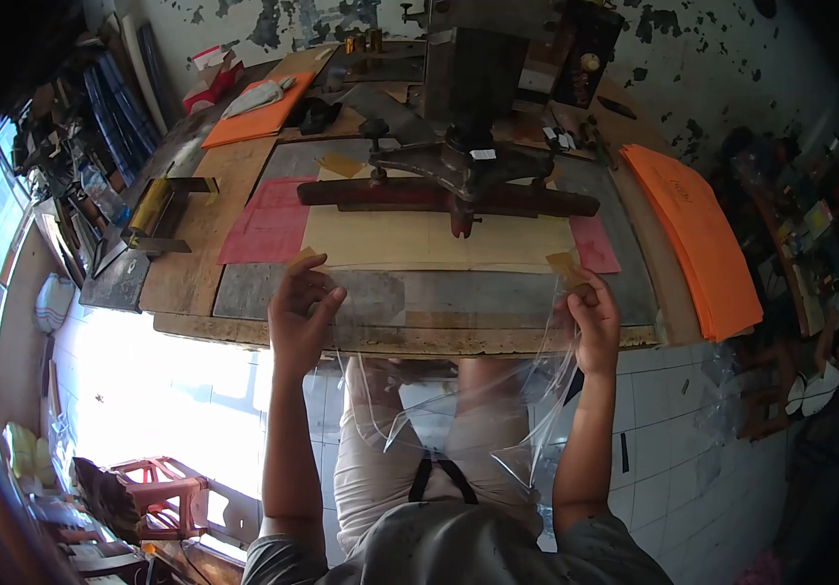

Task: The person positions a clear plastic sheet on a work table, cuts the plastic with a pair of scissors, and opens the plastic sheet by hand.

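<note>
The left hand [304, 310] and right hand [592, 317] are gripping the clear plastic sheet [468, 383] at its nine and three o'clock sides, probably keeping it spread, while it is hanging over the bench [183, 283] edge at six o'clock.

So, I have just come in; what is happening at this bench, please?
A person's left hand and right hand hold a clear plastic sheet between them at the bench's near edge; its loose part hangs down in front of the lap. Beyond, a pale yellow sheet lies below a dark red bar. Orange sheets lie at the right.
</note>
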